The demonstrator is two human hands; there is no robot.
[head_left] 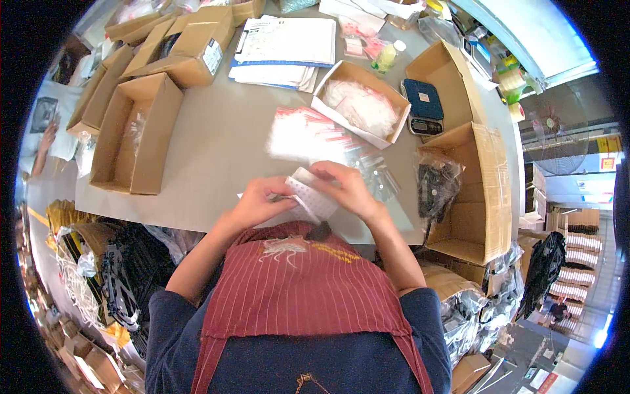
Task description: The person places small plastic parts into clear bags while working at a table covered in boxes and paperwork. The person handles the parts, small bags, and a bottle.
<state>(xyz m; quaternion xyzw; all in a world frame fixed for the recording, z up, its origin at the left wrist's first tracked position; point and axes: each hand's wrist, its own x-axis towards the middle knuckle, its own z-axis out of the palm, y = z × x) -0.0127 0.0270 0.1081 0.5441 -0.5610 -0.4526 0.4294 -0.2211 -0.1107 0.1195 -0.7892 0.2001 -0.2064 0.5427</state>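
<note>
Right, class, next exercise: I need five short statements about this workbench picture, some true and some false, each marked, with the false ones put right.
1. The left hand and the right hand both hold a dotted white piece. True.
2. The apron is plain green. False: the apron is dark red with thin pale stripes.
3. The shallow box holds a pile of small plastic bags. True.
4. The scale is to the left of the shallow box. False: the blue scale is to its right.
5. The bottle has a red cap. False: the bottle has a white cap.
</note>
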